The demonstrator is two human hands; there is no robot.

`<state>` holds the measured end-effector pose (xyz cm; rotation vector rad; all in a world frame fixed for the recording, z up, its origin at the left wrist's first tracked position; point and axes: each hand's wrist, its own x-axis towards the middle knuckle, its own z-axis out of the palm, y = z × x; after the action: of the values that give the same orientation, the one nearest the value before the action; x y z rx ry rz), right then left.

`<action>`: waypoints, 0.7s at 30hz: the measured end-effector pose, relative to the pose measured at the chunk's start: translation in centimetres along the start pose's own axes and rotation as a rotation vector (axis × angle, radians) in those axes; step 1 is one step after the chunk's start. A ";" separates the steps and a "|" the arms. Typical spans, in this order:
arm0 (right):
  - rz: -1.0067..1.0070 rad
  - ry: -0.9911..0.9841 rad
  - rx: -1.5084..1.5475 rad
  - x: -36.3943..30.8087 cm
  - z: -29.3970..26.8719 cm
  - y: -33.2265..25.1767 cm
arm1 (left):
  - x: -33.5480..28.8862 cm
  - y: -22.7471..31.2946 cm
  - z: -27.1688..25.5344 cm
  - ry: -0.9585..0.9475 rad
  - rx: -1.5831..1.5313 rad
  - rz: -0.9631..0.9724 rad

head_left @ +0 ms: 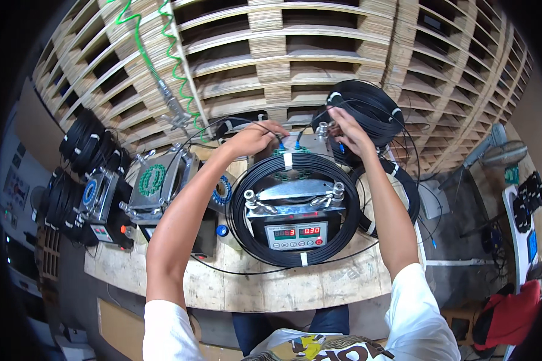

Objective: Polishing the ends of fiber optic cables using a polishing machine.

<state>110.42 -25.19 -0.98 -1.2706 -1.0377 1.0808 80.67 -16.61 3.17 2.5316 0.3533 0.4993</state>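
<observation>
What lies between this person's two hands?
In the head view, a blue connector and part of a metal plate lie between the left hand and right hand.

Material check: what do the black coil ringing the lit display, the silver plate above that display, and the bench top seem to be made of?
Black coil: probably plastic-jacketed cable, satin; its strands bend in smooth, even loops.
Silver plate: likely bare metal, fairly polished, given its bright reflections; which metal, I can't tell.
Bench top: apparently wood or plywood, pale and worn, with dark scuffs.
</observation>
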 end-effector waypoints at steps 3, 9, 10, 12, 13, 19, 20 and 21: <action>0.016 0.088 -0.134 -2.3 -0.2 -0.9 | 0.9 0.8 0.6 0.212 0.169 -0.223; -0.230 -0.002 -0.425 -9.3 3.7 -1.8 | 0.3 -1.5 -0.5 0.073 -0.558 -0.487; -0.291 -0.031 -0.496 -10.0 4.2 -1.6 | 0.3 -1.2 -0.3 0.085 -0.618 -0.518; -0.409 0.013 -0.521 -10.3 4.6 -0.5 | 0.2 -1.5 0.2 0.144 -0.801 -0.535; -0.373 0.058 -0.488 -10.4 4.4 -0.4 | 0.3 -1.9 0.6 0.221 -0.897 -0.572; -0.363 0.123 -0.493 -10.1 5.5 -0.4 | -1.0 -7.7 2.8 1.041 -1.553 -0.552; -0.361 0.116 -0.492 -10.0 5.6 -0.3 | -1.5 -8.0 3.1 1.095 -1.575 -0.496; -0.387 0.109 -0.485 -9.9 5.8 -0.2 | -1.8 -8.2 3.4 1.138 -1.485 -0.500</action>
<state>102.77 -33.77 -0.49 -1.4081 -1.4435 0.4716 79.24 -12.02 -4.46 0.5443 0.6308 1.2933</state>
